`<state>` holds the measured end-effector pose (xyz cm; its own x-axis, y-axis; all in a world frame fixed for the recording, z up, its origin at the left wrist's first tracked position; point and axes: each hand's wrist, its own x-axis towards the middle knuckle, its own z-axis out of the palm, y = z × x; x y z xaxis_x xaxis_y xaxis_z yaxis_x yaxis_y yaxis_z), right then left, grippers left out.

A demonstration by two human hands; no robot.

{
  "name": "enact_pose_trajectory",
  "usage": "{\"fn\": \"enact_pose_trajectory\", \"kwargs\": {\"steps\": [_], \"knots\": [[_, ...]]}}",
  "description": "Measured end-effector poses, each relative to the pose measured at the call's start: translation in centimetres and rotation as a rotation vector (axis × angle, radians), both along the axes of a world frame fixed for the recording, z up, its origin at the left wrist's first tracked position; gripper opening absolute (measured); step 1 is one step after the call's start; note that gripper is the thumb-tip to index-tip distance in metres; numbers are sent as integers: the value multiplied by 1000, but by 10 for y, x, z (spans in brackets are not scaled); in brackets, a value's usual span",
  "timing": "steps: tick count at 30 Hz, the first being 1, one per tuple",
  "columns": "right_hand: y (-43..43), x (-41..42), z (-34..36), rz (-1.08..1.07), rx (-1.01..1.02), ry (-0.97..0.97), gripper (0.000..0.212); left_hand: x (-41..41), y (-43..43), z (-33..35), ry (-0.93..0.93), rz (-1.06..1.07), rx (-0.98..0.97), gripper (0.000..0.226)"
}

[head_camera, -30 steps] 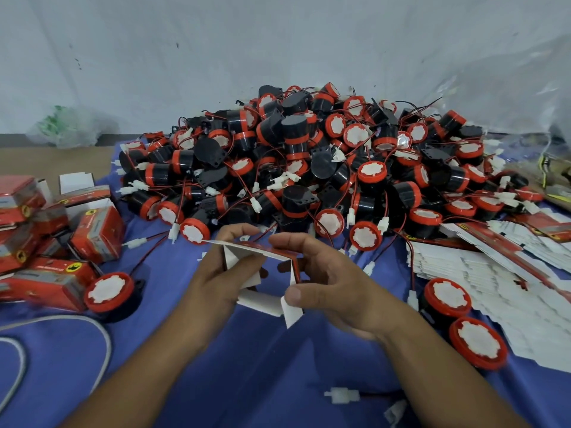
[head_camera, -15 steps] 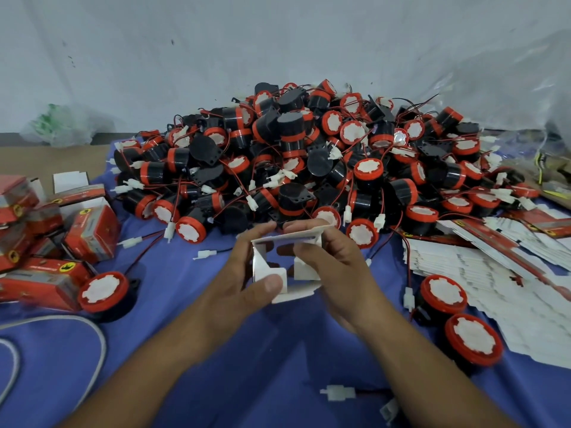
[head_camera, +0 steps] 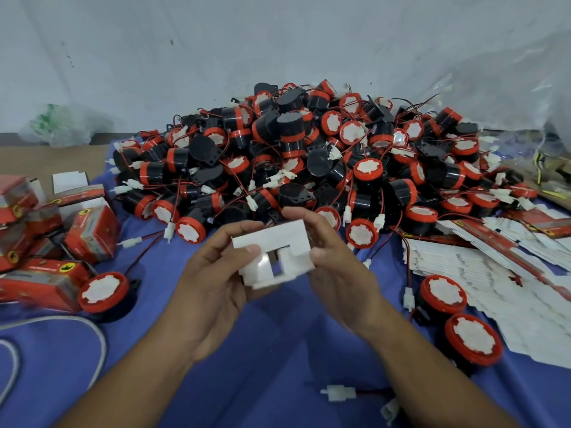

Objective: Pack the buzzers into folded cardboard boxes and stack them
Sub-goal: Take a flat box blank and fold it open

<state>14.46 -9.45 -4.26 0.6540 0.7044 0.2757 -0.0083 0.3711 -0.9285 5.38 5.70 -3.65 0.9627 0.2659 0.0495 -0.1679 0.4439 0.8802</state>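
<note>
Left of the buzzer heap (head_camera: 293, 156), glossy red packed boxes (head_camera: 89, 233) lie jumbled, overlapping too much to count, with one loose buzzer (head_camera: 103, 291) in front of them, round, black-bodied and red-rimmed. In front of the heap, above the blue cloth tabletop (head_camera: 278, 366), my left hand (head_camera: 216, 279) and right hand (head_camera: 336, 273) pinch one matte white cardboard box (head_camera: 275, 254), half-folded, thumbs on its near side, fingers curled over its far edge. Right of the heap, flat unfolded cartons (head_camera: 494, 273) spread beside two more buzzers (head_camera: 445, 295).
</note>
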Motion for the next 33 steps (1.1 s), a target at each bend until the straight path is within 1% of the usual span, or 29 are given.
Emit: {"fn": "enact_pose_trajectory", "kwargs": {"steps": [1, 2, 3, 5, 7, 8, 9, 10, 12, 13, 14, 15, 16, 18, 19, 20, 21, 22, 25, 27, 28, 29, 31, 33], "knots": [[0, 0, 0, -8, -29, -8, 68, 1, 1, 0, -2, 23, -26, 22], [0, -2, 0, -46, -72, -54, 72, 0, 0, 2, 4, 46, -35, 22], [0, -3, -1, -104, -108, -119, 67, 1, -2, 1, 7, 62, -15, 22], [1, -5, -4, -227, -124, -212, 47, 1, -6, 0, 20, 63, 48, 24], [0, -4, -5, -316, -121, -250, 38, -2, -10, -1, 33, 52, 176, 29], [0, -3, -6, -351, -115, -244, 38, -4, -11, -1, 38, 43, 287, 28], [0, -1, -6, -390, -106, -222, 39, -6, -11, 0, 34, 39, 455, 29], [-1, 0, -6, -429, -100, -189, 40, -8, -11, 2, 18, 44, 664, 31], [-3, 3, -6, -458, -94, -120, 31, -10, -7, 4, -50, 118, 1100, 34], [-4, 5, -5, -445, -98, -96, 28, -10, -3, 5, -108, 166, 1252, 34], [-4, 6, -5, -416, -100, -81, 28, -11, 0, 6, -154, 206, 1337, 35], [-5, 7, -5, -372, -99, -75, 28, -11, 1, 7, -181, 226, 1370, 38], [-6, 6, -5, -320, -98, -76, 30, -11, 2, 7, -193, 208, 1353, 43], [-4, 1, -5, -216, -117, -121, 28, -12, -1, 3, -209, 52, 1236, 63], [-2, -3, -5, -180, -130, -156, 25, -13, -3, 2, -245, -24, 1219, 74], [0, -6, -5, -164, -141, -177, 22, -13, -5, 0, -295, -59, 1244, 81], [2, -8, -6, -168, -150, -178, 23, -12, -7, -1, -343, -48, 1288, 83], [3, -9, -6, -182, -161, -161, 27, -11, -7, -1, -367, -8, 1337, 82], [6, -7, -9, -183, -229, -47, 59, -10, -4, -2, -317, 187, 1442, 78], [8, -8, -8, -124, -295, -15, 76, -9, -1, -4, -268, 327, 1459, 77], [8, -8, -9, -82, -316, -2, 79, -9, 0, -5, -259, 384, 1466, 76], [8, -9, -10, -43, -322, 12, 77, -8, 1, -4, -260, 429, 1472, 75], [7, -9, -10, 3, -305, 27, 64, -6, 2, -5, -284, 478, 1484, 74], [6, -10, -9, -9, -290, -1, 57, -4, 2, -6, -307, 487, 1512, 73]]}}
